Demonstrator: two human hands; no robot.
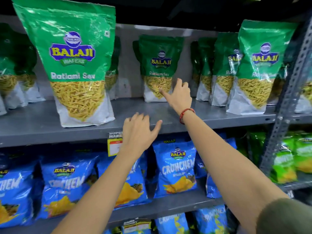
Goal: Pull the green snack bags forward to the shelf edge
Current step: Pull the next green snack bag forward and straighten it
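Depth is what matters: the glossy green snack bag (pixel 158 68) at centre frame stands upright, far back on the grey metal shelf (pixel 42 122). Your right hand (pixel 179 97) is nearer, fingers spread and touching its lower front, gripping nothing yet. Your left hand (pixel 138 132) hovers open over the shelf edge.

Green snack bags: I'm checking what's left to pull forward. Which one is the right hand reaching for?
The middle Ratlami Sev bag, standing far back on the grey shelf. The right hand is at its lower right corner; the bags either side already stand near the edge.
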